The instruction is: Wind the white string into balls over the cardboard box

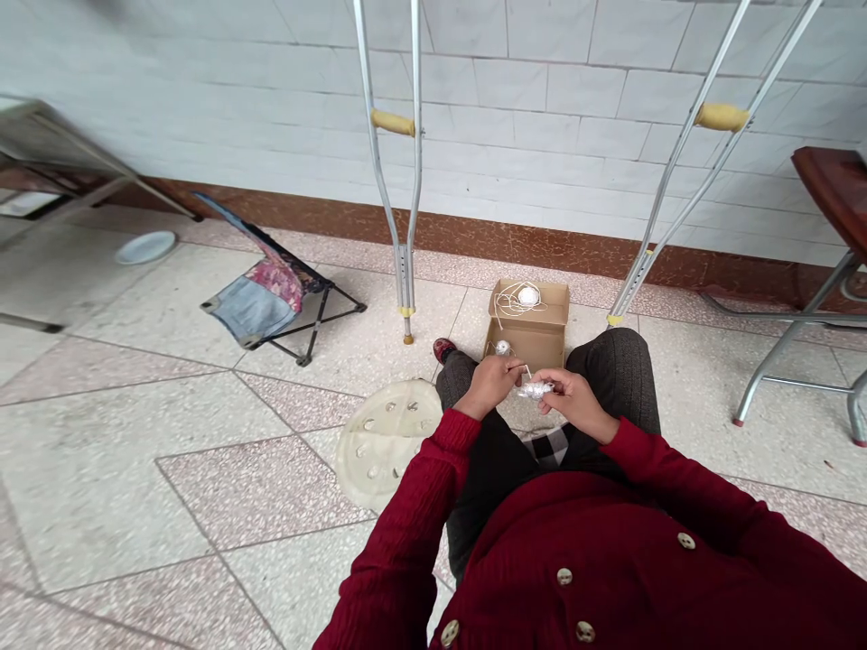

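Observation:
My left hand (497,383) is above my lap, its fingers pinched on a thin white strand or stick (529,371); which of the two it is I cannot tell. Close beside it, my right hand (573,397) grips a small whitish, shiny bundle (536,390), too small in view to name exactly. Just beyond both hands, an open cardboard box (526,344) stands on the floor. A ball of white cord (528,295) with loose loops lies against its raised lid. Near the left hand, a smaller white ball (502,348) sits in the box.
Two metal crutches, one on the left (405,262) and one on the right (637,275), lean against the tiled wall. A folding stool (254,307) stands to the left. On the floor are a round pale mat (379,451) and a plate (146,247). A brown chair (833,194) is at right.

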The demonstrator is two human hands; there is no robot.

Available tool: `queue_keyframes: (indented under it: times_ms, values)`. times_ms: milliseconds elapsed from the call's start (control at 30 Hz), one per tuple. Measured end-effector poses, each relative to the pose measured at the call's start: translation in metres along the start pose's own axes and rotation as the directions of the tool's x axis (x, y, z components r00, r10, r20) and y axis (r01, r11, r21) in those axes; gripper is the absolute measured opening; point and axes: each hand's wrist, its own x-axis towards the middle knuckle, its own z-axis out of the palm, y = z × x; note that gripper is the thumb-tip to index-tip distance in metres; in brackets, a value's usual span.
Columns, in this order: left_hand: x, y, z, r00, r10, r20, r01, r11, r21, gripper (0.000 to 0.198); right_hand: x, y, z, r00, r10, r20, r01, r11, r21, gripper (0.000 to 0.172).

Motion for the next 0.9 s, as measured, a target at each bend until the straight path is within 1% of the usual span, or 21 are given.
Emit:
queue_keyframes:
  times_ms: [100,167,267,367,433,467,533,633,667,700,733,800,833,867,900]
  values:
    - [0.004,0.002,-0.002,0.999,0.04,0.01,-0.041,0.998,0.043,0.031,0.004,0.001,-0.003,0.999,0.002,0.049,-0.003,1.0,0.016,0.03]
    - [0.009,0.002,-0.003,0.999,0.044,0.016,-0.045,0.996,0.071,0.031,0.005,0.001,-0.004,0.998,0.021,0.055,-0.022,1.0,0.002,0.027]
    - [0.017,0.003,-0.003,0.996,0.051,0.076,-0.058,0.994,0.088,0.03,0.006,0.001,-0.006,0.997,0.046,0.063,-0.044,0.998,-0.034,0.019]
    - [0.024,0.006,-0.002,0.987,0.094,0.131,-0.109,0.988,0.109,0.026,0.007,0.001,-0.006,0.995,0.03,0.098,-0.022,0.996,-0.085,0.018]
    - [0.026,0.007,0.0,0.981,0.123,0.153,-0.139,0.986,0.096,0.023,0.008,-0.003,-0.005,0.993,-0.007,0.119,0.022,0.992,-0.127,0.018]
    - [0.027,0.007,0.001,0.976,0.134,0.173,-0.146,0.987,0.061,0.022,0.007,-0.006,-0.005,0.991,-0.034,0.127,0.053,0.987,-0.153,0.017]
    - [0.026,0.004,0.004,0.96,0.152,0.235,-0.14,0.988,-0.07,0.021,0.004,-0.014,-0.005,0.986,-0.098,0.131,0.124,0.971,-0.205,0.015]
    - [0.021,-0.004,0.008,0.937,0.176,0.303,-0.096,0.96,-0.263,0.021,0.0,-0.028,-0.007,0.978,-0.202,0.055,0.209,0.95,-0.232,0.014]
    - [0.02,-0.007,0.009,0.931,0.186,0.314,-0.089,0.95,-0.299,0.022,-0.002,-0.032,-0.008,0.974,-0.224,0.028,0.224,0.949,-0.222,0.014]
    - [0.018,-0.009,0.01,0.926,0.195,0.324,-0.087,0.943,-0.32,0.022,-0.003,-0.033,-0.008,0.972,-0.234,0.025,0.234,0.95,-0.208,0.015]
    - [0.018,-0.01,0.01,0.921,0.201,0.335,-0.085,0.94,-0.33,0.023,-0.003,-0.033,-0.009,0.971,-0.234,0.05,0.239,0.95,-0.199,0.015]
    - [0.019,-0.009,0.007,0.918,0.191,0.347,-0.076,0.944,-0.32,0.024,-0.002,-0.025,-0.009,0.968,-0.2,0.152,0.228,0.953,-0.201,0.014]
    - [0.021,-0.007,0.003,0.923,0.171,0.345,-0.069,0.955,-0.289,0.024,-0.001,-0.018,-0.01,0.969,-0.162,0.185,0.199,0.959,-0.203,0.013]
    - [0.022,-0.004,-0.001,0.933,0.143,0.331,-0.065,0.97,-0.235,0.025,0.0,-0.009,-0.011,0.976,-0.106,0.192,0.144,0.97,-0.198,0.012]
    - [0.023,0.0,-0.005,0.946,0.114,0.304,-0.069,0.985,-0.155,0.026,0.003,0.001,-0.012,0.984,-0.038,0.173,0.069,0.981,-0.179,0.013]
